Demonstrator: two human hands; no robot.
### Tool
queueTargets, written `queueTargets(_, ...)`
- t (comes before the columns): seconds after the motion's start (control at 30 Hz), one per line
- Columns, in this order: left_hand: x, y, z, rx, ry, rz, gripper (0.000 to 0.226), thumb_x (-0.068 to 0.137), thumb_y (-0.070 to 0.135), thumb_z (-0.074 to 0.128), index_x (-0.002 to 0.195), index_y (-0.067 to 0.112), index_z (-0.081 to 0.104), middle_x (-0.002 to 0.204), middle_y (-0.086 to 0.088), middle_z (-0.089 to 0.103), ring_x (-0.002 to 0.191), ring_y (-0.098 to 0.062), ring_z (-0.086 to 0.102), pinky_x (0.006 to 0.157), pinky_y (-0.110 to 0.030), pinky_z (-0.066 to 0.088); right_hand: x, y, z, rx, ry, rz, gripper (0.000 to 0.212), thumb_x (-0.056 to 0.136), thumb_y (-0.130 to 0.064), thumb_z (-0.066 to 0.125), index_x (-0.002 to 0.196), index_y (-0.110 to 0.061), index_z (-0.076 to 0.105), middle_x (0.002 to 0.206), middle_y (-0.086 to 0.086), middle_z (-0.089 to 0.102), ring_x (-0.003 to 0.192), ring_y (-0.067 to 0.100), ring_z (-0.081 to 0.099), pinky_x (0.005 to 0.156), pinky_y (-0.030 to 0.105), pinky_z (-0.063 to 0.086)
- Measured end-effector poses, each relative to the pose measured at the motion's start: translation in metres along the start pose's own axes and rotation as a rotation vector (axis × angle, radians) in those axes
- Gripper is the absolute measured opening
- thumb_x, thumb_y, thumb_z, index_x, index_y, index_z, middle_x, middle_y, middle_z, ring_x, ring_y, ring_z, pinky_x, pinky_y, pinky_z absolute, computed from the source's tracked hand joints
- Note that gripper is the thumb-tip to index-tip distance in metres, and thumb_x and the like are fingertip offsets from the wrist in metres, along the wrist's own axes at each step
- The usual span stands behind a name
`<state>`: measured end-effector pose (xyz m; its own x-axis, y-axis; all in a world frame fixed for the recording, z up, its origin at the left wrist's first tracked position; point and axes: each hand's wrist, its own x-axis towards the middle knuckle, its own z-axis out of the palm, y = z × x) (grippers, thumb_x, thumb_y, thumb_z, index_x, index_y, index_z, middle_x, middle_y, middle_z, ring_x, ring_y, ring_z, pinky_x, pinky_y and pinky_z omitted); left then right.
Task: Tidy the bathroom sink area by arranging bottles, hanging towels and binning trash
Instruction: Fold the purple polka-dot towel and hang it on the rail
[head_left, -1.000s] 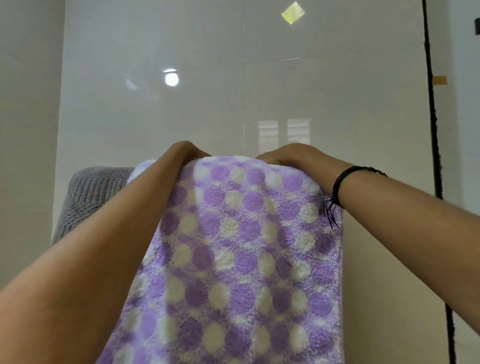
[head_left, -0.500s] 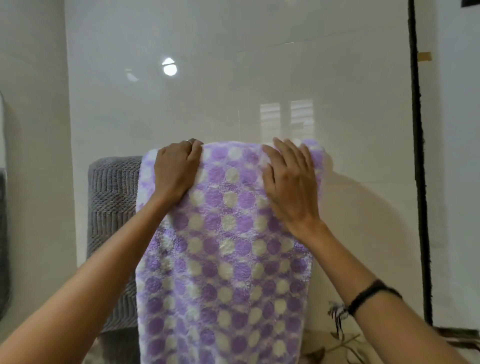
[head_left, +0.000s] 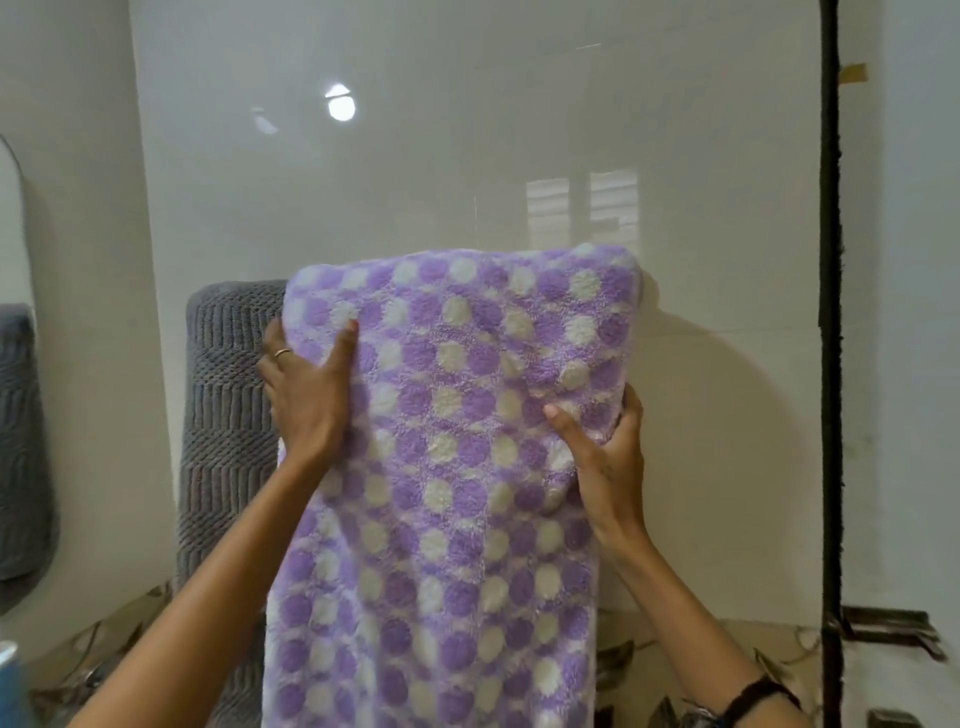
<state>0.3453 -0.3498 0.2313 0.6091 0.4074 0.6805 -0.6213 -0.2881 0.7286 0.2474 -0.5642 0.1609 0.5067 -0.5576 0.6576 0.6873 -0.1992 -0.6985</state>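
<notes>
The left hand (head_left: 306, 395) grips the left edge of the purple towel (head_left: 447, 467), thumb laid across the front, its other fingers curled behind the edge. The right hand (head_left: 605, 457) pinches the towel's right edge, thumb in front, fingers wrapped behind. The towel hangs lengthwise, top edge folded over against the tiled wall (head_left: 467, 156), fluffy with purple and cream dots. A grey towel (head_left: 228, 415) hangs just left of it.
</notes>
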Motion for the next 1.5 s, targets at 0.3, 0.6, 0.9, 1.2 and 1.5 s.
queueTargets(0.3,0.017,-0.02,-0.043,-0.498,-0.586,-0.276,0.044,0.076,0.045,0.069,0.108,0.015,0.068,0.094,-0.007,0.075,0.075,-0.02,0.073,0.06,-0.027,0.057,-0.018,-0.018,-0.004,-0.009,0.068,0.024,0.052,0.074,-0.04,0.074,0.115,-0.025,0.046,0.118,-0.009,0.052,0.096,-0.01,0.057,0.074,0.009,0.048)
queueTargets(0.6,0.026,-0.001,-0.058,-0.502,-0.698,-0.359,0.033,0.069,0.038,0.066,0.096,0.021,0.069,0.077,-0.001,0.076,0.063,-0.016,0.071,0.053,-0.027,0.057,0.0,-0.058,-0.012,0.169,-0.199,0.146,0.031,0.075,-0.019,0.075,0.105,-0.017,0.07,0.096,0.002,0.076,0.087,0.02,0.073,0.074,0.034,0.059)
queueTargets(0.9,0.088,0.087,-0.032,-0.634,-0.53,-0.18,0.011,0.088,0.032,0.056,0.086,0.025,0.064,0.073,0.006,0.071,0.062,-0.006,0.068,0.053,-0.019,0.054,0.112,-0.151,0.016,-0.176,-0.078,-0.143,0.024,0.075,-0.036,0.068,0.086,-0.015,0.07,0.092,0.004,0.072,0.085,0.021,0.069,0.078,0.036,0.057)
queueTargets(1.2,0.119,0.084,0.004,-0.186,-0.563,-0.124,0.032,0.085,0.027,0.059,0.112,0.01,0.06,0.09,-0.01,0.061,0.064,-0.018,0.055,0.055,-0.022,0.047,0.16,-0.141,0.014,-0.461,-0.149,0.093,0.099,0.08,-0.025,0.063,0.143,-0.004,-0.011,0.119,0.008,0.05,0.113,0.026,0.053,0.088,0.035,0.05)
queueTargets(1.5,0.129,0.091,0.008,0.626,-0.365,0.165,0.024,0.08,0.011,0.056,0.102,0.006,0.046,0.1,-0.021,0.048,0.085,-0.037,0.054,0.07,-0.034,0.045,0.153,-0.164,0.03,-1.36,-0.181,-0.295,0.048,0.082,-0.041,0.058,0.122,-0.014,0.056,0.139,0.017,0.031,0.114,0.035,0.042,0.089,0.037,0.04)
